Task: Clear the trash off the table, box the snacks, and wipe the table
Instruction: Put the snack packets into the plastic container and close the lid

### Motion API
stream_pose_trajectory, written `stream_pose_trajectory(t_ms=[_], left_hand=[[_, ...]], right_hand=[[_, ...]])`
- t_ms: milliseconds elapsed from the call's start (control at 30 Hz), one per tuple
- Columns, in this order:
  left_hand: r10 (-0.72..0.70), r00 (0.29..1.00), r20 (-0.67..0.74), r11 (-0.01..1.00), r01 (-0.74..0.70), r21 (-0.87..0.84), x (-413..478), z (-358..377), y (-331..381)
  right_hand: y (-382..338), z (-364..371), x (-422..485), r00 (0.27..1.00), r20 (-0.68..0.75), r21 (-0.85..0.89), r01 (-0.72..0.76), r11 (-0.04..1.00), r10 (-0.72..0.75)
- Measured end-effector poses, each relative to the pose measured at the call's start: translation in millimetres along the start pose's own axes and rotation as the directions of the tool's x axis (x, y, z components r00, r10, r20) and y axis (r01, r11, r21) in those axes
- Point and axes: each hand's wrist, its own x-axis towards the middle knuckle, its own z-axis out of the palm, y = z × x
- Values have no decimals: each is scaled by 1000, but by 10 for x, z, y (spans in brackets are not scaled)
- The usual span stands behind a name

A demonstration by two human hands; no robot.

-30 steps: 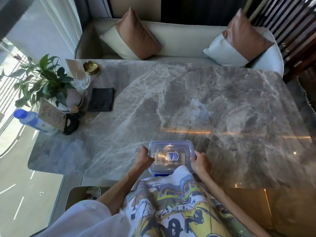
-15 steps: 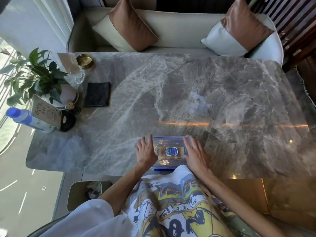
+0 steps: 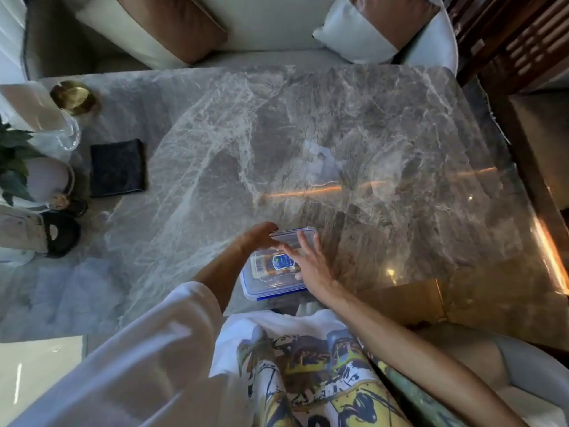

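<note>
- Grey marble table (image 3: 385, 124), sofa (image 3: 271, 35) behind, dark cloth (image 3: 117, 168) far left.
- Box (image 3: 274, 272) at near edge: my left hand (image 3: 257, 238) cups its far corner, right hand (image 3: 309, 261) lies flat, fingers spread, on the lid.

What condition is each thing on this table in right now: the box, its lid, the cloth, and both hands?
Plastic box: on the table's near edge, snack packet inside.
Lid: on the box, far end seemingly raised, not clipped.
Left hand: fingers curled on the lid's far left corner.
Right hand: open, fingers spread flat on the lid.
Dark cloth: folded, lying flat, untouched.
Marble table: mostly bare.
</note>
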Motion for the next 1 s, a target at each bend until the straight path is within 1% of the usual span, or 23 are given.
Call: stream_pose_trajectory(t_ms=[100, 233, 300, 367, 433, 500, 533, 567, 600, 633, 667, 700, 733, 767, 800, 833, 867, 900, 933, 1000], left_hand=[[23, 986, -167, 998, -13, 63, -20, 15, -7], [90, 922, -378, 993, -55, 103, -94, 191, -3], [93, 899, -429, 994, -57, 97, -109, 237, 19], [81, 896, -437, 994, -40, 103, -124, 228, 56], [72, 897, -436, 993, -23, 116, -163, 214, 99], [96, 900, -425, 982, -14, 191, -239, 267, 115], [118, 898, -423, 970, -13, 242, -299, 345, 106], [142, 896, -421, 959, -19, 284, -388, 441, 83], [166, 895, -414, 950, -32, 312, -487, 536, 45], [188, 899, -396, 941, -50, 334, -573, 623, -11], [208, 908, -363, 932, -71, 355, -641, 704, -85], [224, 921, -319, 922, -94, 375, -695, 773, -161], [236, 931, -278, 914, -115, 389, -733, 820, -227], [242, 938, -250, 910, -130, 393, -762, 846, -274], [243, 940, -238, 910, -136, 390, -777, 858, -304], [243, 940, -238, 912, -137, 387, -778, 864, -314], [243, 939, -243, 914, -137, 382, -774, 871, -307], [243, 938, -247, 918, -140, 370, -771, 877, -294], [245, 939, -243, 922, -148, 358, -766, 880, -287], [262, 943, -207, 918, -177, 354, -752, 870, -311]], right_hand=[[-7, -4, 3, 1000, -8, 15, -8, 1000, 8], [-12, 14, -14, 1000, 9, -14, -18, 1000, 19], [-17, 11, -28, 1000, 4, -38, -22, 999, 22], [-24, 10, -36, 1000, 8, -69, -6, 998, 7], [-22, -7, -45, 1000, 19, -52, -11, 999, 12], [17, -23, -39, 1000, 24, 20, 11, 1000, -12], [48, -20, -43, 999, 15, 94, 34, 995, -36], [82, -20, -61, 999, -2, 214, 47, 976, -48], [120, -22, -83, 999, -27, 362, 47, 931, -40], [168, -14, -116, 998, -59, 499, 34, 866, -5], [227, 11, -153, 993, -90, 594, -5, 804, 73], [293, 60, -190, 976, -94, 669, -83, 738, 195], [369, 115, -227, 941, -32, 761, -196, 618, 337], [429, 171, -268, 886, 122, 854, -323, 407, 447], [462, 245, -301, 828, 320, 897, -422, 135, 460], [468, 323, -328, 793, 490, 867, -486, -110, 362], [439, 374, -350, 783, 576, 813, -519, -262, 235], [402, 407, -369, 790, 592, 784, -521, -338, 157], [365, 443, -371, 801, 582, 778, -497, -385, 142], [292, 478, -366, 794, 573, 789, -467, -400, 202]])
